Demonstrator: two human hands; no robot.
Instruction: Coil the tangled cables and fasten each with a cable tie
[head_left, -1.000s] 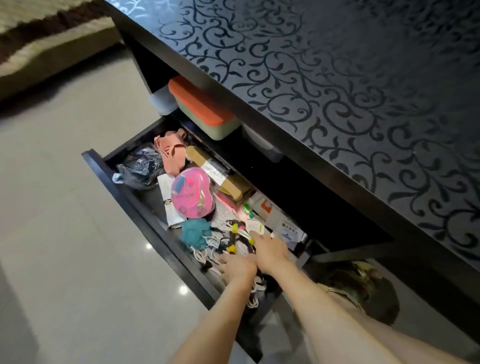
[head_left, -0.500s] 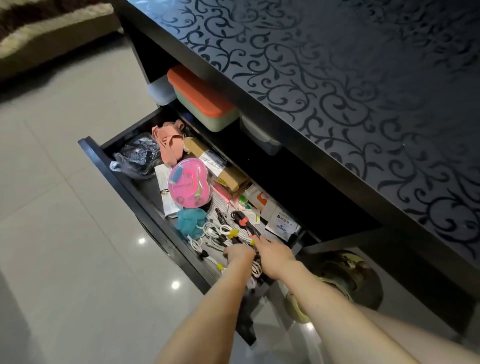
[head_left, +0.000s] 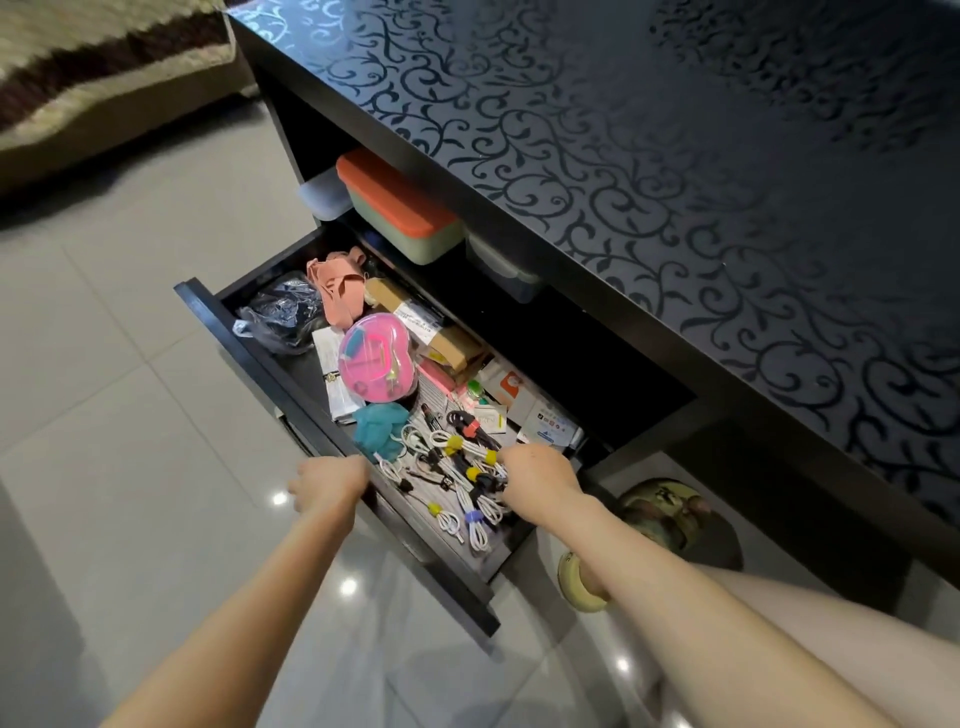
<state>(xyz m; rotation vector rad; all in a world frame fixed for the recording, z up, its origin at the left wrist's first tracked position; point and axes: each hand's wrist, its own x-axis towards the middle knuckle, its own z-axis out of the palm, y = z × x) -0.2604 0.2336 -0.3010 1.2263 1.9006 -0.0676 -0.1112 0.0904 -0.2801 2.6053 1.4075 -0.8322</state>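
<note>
An open black drawer (head_left: 291, 395) holds several white cables (head_left: 480, 506) at its near right end. Each is coiled and bound with a yellow (head_left: 453, 443), blue (head_left: 470, 517) or red (head_left: 470, 428) tie. My left hand (head_left: 330, 480) sits at the drawer's front edge with fingers curled over it. My right hand (head_left: 537, 470) reaches in over the right side of the cable pile; its fingers are bent down out of sight, so what they touch is hidden.
Further left in the drawer lie a pink heart-shaped case (head_left: 376, 358), teal cloth (head_left: 376, 426), cardboard box (head_left: 436, 332), black bag (head_left: 283, 312) and packets. An orange-lidded container (head_left: 400, 208) stands on the shelf above. The black patterned tabletop (head_left: 675, 156) overhangs. Slippers (head_left: 660, 512) lie beneath.
My left hand has left the cable pile and moved left onto the drawer's front edge. The coiled cables it covered now show. My right hand has shifted slightly right.
</note>
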